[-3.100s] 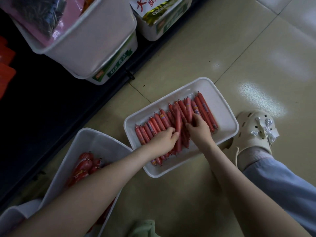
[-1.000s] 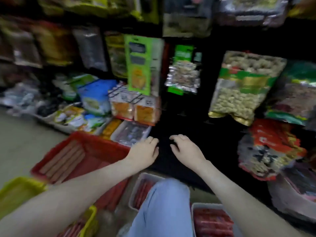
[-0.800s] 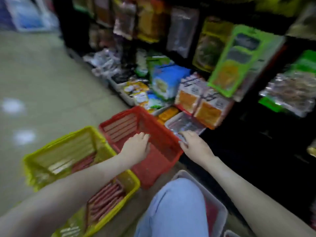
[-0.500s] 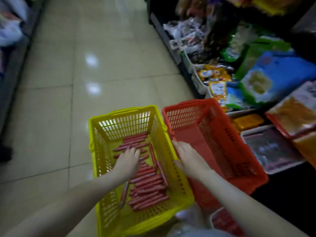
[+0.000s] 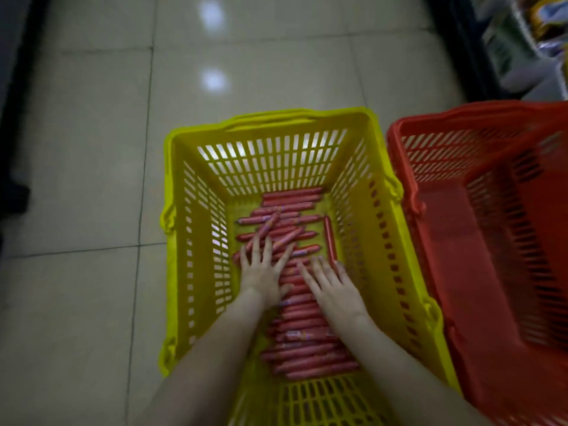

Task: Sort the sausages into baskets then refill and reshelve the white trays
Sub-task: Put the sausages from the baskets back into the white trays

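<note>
Sausages [image 5: 295, 302], thin and red in their skins, cover the bottom of a yellow basket [image 5: 270, 161] that stands on the tiled floor [image 5: 92, 179] in the middle of the aisle. Most of them lie crosswise in a rough stack running from 6 o'clock to 12 o'clock along the basket. A few near the far end sit crooked over the others. One single sausage [image 5: 329, 238] lies lengthwise against the slotted wall at 3 o'clock.

Both bare arms of the person reach down into the basket from 6 o'clock. The left hand [image 5: 264, 272] rests palm down on the pile, its fingers [image 5: 268, 247] released, straight and fanned wide over the crooked sausages, grasping nothing. The right hand [image 5: 332, 284] lies just beside it at 3 o'clock, also palm down on the stack. Its fingers [image 5: 316, 265] are spread and slack, and their tips are close to the near end of the lengthwise sausage; I cannot tell whether they touch it.

A red basket [image 5: 461, 149] of the same slotted kind stands just beside the yellow one at 3 o'clock; motion blurs it. At 1 o'clock, blurred packets [image 5: 507, 47] sit on a dark shelf [image 5: 455, 41]. Two pale light reflections [image 5: 215, 79] shine on the floor at 12 o'clock.
</note>
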The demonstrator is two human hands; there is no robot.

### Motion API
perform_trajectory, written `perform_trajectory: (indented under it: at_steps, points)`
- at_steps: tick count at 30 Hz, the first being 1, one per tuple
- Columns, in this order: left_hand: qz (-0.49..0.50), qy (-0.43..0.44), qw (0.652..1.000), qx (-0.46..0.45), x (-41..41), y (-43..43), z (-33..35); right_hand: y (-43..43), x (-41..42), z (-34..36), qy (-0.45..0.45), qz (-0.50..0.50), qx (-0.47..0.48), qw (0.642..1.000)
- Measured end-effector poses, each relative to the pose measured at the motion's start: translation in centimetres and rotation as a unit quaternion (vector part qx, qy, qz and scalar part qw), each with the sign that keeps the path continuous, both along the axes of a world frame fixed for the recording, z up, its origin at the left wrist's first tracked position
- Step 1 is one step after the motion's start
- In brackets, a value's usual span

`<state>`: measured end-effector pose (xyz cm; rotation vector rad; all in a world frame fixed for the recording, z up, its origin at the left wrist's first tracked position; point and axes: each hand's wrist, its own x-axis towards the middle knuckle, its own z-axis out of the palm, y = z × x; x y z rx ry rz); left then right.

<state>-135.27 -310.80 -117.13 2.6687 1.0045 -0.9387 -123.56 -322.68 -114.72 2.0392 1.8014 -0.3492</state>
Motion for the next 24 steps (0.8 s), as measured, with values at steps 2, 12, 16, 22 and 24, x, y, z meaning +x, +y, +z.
perform_trajectory:
  at_steps: [2,12,16,22,24]
  points:
    - [-0.015,-0.008,1.0,-0.002,0.0,0.7,-0.5,-0.6,0.2,-1.1,0.01,0.046,-0.067,0.997]
    - [-0.117,-0.021,0.992,-0.042,0.1,2.1,0.0,1.5,-1.3,-4.5,-0.013,0.023,0.0,1.0]
    - [-0.154,0.011,0.988,-0.026,0.0,1.1,-0.4,1.3,-1.6,-4.9,-0.047,0.032,0.001,0.998]
    - [-0.189,0.02,0.982,-0.026,1.3,2.0,4.0,2.3,-0.9,-0.6,-0.075,0.061,0.053,0.994]
    - [-0.193,0.001,0.981,-0.003,2.5,2.9,7.9,3.2,0.1,3.0,-0.085,0.053,0.077,0.992]
